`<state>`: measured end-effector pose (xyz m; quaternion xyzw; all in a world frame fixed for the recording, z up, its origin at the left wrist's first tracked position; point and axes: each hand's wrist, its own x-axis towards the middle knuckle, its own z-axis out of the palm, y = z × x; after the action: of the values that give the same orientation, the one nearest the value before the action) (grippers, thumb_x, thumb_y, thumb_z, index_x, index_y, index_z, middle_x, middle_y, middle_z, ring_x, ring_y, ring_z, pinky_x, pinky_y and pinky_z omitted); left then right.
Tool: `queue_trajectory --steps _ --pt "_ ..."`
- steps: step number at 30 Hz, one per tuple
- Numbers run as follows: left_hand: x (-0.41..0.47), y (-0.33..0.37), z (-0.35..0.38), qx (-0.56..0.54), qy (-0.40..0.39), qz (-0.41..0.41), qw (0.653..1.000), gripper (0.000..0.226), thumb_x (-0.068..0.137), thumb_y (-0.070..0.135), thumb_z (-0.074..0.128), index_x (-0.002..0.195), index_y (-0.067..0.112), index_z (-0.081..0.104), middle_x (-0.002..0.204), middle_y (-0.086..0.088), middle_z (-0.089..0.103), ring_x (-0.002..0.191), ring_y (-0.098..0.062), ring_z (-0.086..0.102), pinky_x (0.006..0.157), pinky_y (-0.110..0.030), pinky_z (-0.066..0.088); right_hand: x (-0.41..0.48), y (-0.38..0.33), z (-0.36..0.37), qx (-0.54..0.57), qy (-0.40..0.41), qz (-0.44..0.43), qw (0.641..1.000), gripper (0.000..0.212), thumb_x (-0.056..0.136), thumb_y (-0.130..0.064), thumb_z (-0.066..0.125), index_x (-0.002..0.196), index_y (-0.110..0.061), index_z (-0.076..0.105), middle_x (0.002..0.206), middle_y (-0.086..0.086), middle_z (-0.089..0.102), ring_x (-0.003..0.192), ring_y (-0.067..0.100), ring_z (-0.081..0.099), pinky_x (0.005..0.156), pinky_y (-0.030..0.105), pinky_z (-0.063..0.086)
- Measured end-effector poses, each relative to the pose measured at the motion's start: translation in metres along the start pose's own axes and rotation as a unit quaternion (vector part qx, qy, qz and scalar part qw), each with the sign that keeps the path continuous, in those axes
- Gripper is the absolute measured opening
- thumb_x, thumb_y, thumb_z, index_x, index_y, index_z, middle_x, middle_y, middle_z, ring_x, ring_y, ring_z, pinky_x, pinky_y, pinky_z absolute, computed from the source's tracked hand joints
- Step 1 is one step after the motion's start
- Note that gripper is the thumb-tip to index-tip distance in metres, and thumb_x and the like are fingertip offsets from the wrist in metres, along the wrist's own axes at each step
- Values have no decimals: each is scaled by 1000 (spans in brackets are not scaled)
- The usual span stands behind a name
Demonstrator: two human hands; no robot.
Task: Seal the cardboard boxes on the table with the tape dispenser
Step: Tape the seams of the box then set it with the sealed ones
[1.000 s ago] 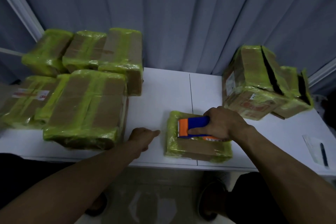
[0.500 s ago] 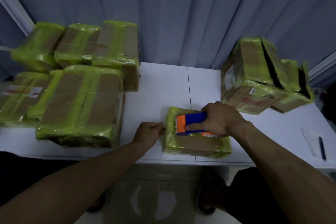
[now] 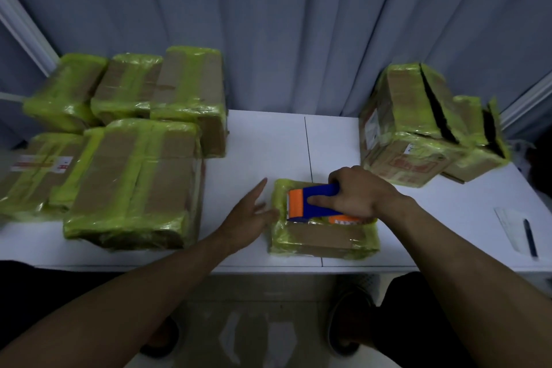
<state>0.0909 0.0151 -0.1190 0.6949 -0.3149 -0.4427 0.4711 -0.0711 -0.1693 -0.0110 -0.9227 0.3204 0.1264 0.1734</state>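
A small flat cardboard box (image 3: pixel 324 240) wrapped in yellow-green tape lies near the front edge of the white table (image 3: pixel 263 146). On top of it sits the blue and orange tape dispenser (image 3: pixel 310 202), and my right hand (image 3: pixel 357 194) grips its blue handle. My left hand (image 3: pixel 251 216) is at the box's left side with fingers spread and straight, fingertips touching the box's left edge.
Several taped boxes are stacked at the left, the nearest a large box (image 3: pixel 134 185). Two taped boxes with dark open slits (image 3: pixel 418 125) stand at the back right. A paper slip with a pen (image 3: pixel 522 233) lies at the right edge. Grey curtains hang behind.
My left hand has moved right to the small box and its fingers have opened from curled to spread. The right hand stays on the dispenser atop the box.
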Motion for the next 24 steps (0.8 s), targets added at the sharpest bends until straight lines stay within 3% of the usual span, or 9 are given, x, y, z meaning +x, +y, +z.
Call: queue_trajectory --steps 3,5,8,13,15,18,21,24 --pt "11 8 -20 219 -84 153 960 86 82 48 74 150 51 21 162 27 0 150 -4 6 117 -38 27 -3 3 -4 51 -18 5 999 49 81 -71 67 88 -23 66 85 -2 67 77 13 65 63 30 47" --pt "18 13 -27 307 -117 152 932 88 75 65 69 147 56 19 159 33 -7 149 -1 -7 118 -38 16 -5 5 -5 77 -21 7 997 48 79 -69 72 89 -22 66 86 -2 68 79 13 65 64 29 48" --pt "24 15 -26 327 -123 116 930 96 70 82 60 150 52 18 159 32 -1 149 1 -6 123 -46 15 -8 8 -1 110 -22 15 994 50 74 -72 75 83 -23 67 80 -4 69 75 11 67 65 29 50" --pt "26 10 -22 331 -152 127 922 95 71 74 68 150 56 19 160 31 -7 150 -2 -9 122 -45 18 -9 13 5 150 8 28 988 50 66 -71 82 71 -23 70 66 -7 69 66 8 68 63 31 53" --pt "26 9 -22 344 -158 118 918 98 65 83 65 149 57 22 158 34 -11 149 -2 -12 121 -50 18 -10 13 4 157 12 31 987 51 65 -72 82 73 -23 74 68 -6 72 67 9 69 66 34 56" --pt "27 17 -22 421 -160 91 888 104 58 95 54 147 63 11 155 37 -20 148 -3 -18 117 -61 21 -12 9 2 122 5 40 992 53 70 -76 76 76 -23 73 69 -5 70 66 10 69 59 29 52" --pt "25 27 -21 487 -167 64 855 102 63 93 53 146 65 0 153 35 -27 148 -6 -23 115 -65 20 -14 7 -2 100 -12 51 994 57 72 -78 73 84 -22 70 78 -3 70 71 11 68 59 26 49" --pt "23 29 -19 498 -164 54 850 102 67 89 54 148 62 -2 154 33 -29 148 -8 -23 113 -65 25 -16 9 -7 102 -15 54 993 58 69 -78 74 88 -24 70 84 -3 71 75 11 69 67 30 57"
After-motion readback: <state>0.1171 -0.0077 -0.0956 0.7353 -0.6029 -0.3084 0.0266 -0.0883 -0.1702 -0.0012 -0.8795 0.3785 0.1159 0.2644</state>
